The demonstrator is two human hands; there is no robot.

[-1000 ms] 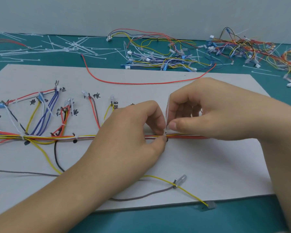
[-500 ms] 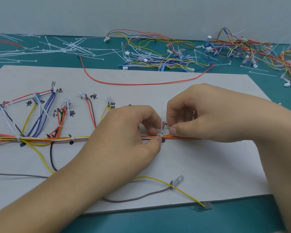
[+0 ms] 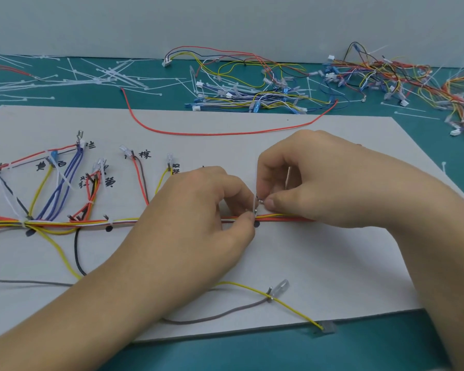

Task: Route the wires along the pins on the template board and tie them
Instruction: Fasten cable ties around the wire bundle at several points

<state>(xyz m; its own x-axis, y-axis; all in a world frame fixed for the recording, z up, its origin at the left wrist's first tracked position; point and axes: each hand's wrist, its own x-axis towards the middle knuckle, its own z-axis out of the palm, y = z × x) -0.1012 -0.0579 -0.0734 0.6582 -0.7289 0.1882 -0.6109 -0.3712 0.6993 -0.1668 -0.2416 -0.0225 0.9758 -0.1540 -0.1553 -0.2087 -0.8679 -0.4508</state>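
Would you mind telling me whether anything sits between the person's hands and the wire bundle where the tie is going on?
Nothing visible does. The left hand and right hand already pinch the white cable tie right on the wire bundle.

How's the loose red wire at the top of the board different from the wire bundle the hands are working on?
The red wire is a single strand; the bundle holds several colours. The red wire sags in a loose curve, free of ties; the bundle runs straight across the board, cinched by white ties, with both hands on it. Both lie on the board.
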